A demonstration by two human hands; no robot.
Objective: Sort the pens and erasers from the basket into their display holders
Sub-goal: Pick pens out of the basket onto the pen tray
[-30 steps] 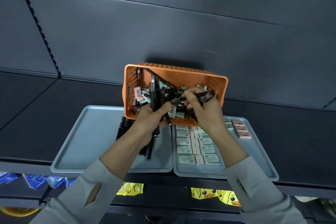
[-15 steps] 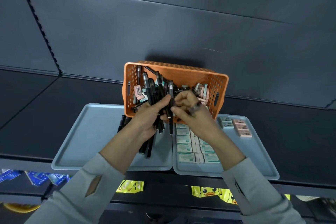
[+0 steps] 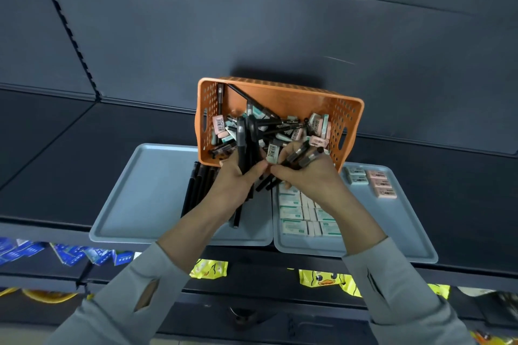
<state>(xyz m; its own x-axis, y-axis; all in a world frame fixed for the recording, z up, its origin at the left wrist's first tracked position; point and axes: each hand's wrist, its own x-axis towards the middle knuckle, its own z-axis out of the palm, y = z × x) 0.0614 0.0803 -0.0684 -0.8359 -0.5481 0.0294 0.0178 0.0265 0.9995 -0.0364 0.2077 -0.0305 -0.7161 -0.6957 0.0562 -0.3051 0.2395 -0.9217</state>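
Half a second back the right hand [image 3: 308,176] was pressed up against the left one's bundle; now it has swung out to the basket's near right corner with a few dark pens [image 3: 301,152] pinched in its curled fingers, tips angled at the right wall. The orange perforated plastic basket [image 3: 280,98] sits tipped toward the person, its near edge propped over the backs of two grey-blue plastic trays. The left tray [image 3: 145,193] has a row of black pens [image 3: 197,187] lying side by side near its right end, the rest bare. The right tray [image 3: 403,227] carries neat rows of green-and-white wrapped erasers [image 3: 291,214] and, well apart at the back right, a short column of pink erasers [image 3: 382,185]. The left hand [image 3: 232,182] is wrapped tightly round a thick bundle of black pens [image 3: 242,140] standing up over the basket's front rim, thumb touching the right hand. I'd say the job is about midway: a jumble of pens and boxed erasers [image 3: 318,123] remains in the basket, and both handfuls are not yet laid down.
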